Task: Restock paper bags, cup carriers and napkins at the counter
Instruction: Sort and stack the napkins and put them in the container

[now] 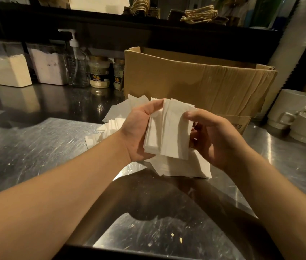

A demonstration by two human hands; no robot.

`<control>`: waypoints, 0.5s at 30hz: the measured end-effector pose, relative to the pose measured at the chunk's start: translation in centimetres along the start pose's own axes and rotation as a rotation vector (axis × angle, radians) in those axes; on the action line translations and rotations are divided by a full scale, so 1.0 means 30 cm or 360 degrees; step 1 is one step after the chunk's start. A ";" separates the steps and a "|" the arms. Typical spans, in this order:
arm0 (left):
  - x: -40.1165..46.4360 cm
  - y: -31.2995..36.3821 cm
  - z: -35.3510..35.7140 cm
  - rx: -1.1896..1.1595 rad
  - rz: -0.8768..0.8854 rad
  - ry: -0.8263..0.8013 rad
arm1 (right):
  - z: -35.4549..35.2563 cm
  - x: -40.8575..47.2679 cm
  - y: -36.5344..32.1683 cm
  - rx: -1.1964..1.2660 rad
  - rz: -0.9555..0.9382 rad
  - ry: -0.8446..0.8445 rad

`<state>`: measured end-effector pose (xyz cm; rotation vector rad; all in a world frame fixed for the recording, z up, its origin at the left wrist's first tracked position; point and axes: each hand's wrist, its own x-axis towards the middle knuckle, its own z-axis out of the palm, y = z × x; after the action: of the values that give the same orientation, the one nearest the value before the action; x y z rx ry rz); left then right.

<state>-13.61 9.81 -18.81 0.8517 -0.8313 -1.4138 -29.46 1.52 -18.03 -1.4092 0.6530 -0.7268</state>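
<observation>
- The fingers of the left hand were curled round the left edge of a small stack of folded white paper napkins, thumb laid across the top corner; the right hand pinched the same stack from the right, thumb on the front face and fingers tucked behind. Both hands held it just above the brushed stainless-steel counter.
- On the near edge of the counter there was only bare metal with a few pale crumbs.
- Directly under the hands lay a loose, fanned heap of more white napkins, spreading leftward towards the counter's middle, untidy and not yet squared.
- Just behind the heap stood a large open brown cardboard box; its contents could not be seen.
- Towards the far right edge sat stacked white ceramic cups.
- Along the far left edge stood clear tubs of pale powder, a clear pump bottle and two small lidded jars.
- On the dark shelf above, brown twine-handled paper bags were bundled.
- Judged from this, the napkin step was mid-way: one handful being gathered, most still loose; no dispenser was in view, no cup carriers could be made out, and whether the bags were already restocked could not be told.
</observation>
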 end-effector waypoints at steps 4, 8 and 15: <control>0.000 -0.010 -0.004 0.0047 -0.0016 0.0045 | 0.004 -0.012 -0.002 0.0139 0.0141 0.0040; -0.001 -0.011 0.005 0.0138 0.0015 0.0029 | 0.017 -0.017 -0.002 0.0180 0.0178 0.0089; -0.004 -0.016 0.020 0.0157 0.0060 0.0051 | 0.030 -0.017 0.000 -0.0132 -0.0107 0.0157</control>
<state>-14.37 9.93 -18.95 0.9270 -0.8940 -1.3320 -29.07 2.49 -18.00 -1.4842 0.7223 -0.8342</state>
